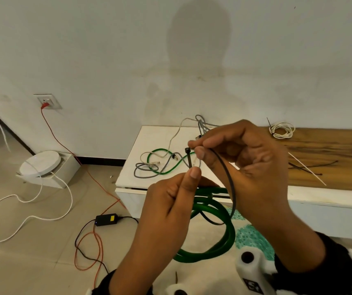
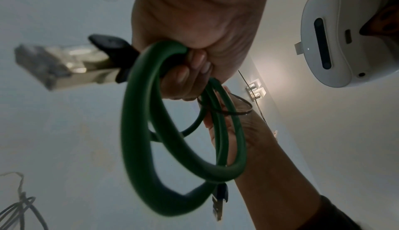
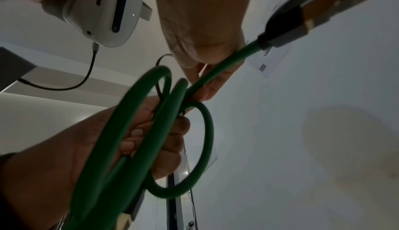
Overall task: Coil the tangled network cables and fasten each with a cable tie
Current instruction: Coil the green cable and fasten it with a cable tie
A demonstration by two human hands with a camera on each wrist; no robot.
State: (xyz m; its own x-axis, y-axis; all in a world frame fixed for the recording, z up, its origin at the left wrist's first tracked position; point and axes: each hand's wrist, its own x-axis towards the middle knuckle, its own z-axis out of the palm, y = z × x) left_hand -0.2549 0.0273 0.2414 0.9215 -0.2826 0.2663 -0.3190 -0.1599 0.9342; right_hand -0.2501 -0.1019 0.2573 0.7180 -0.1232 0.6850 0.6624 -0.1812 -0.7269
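Flanking white-and-wood bench [image 1: 330, 150] by white wall [image 1: 106, 50]: both grips pinching black cable tie [image 1: 227, 177].

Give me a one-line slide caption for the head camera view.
Both hands thread a black cable tie around a coiled green cable, with tangled cables waiting on the white table.

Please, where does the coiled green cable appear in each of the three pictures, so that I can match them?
Head: the green cable hangs low in the centre, below both hands, beneath the black cable tie.
Left wrist: it fills the centre as big loops under the left hand.
Right wrist: centre-left, loops crossing the left hand's fingers.
Shared landmark: the cable's metal plug, also upper right in the right wrist view.
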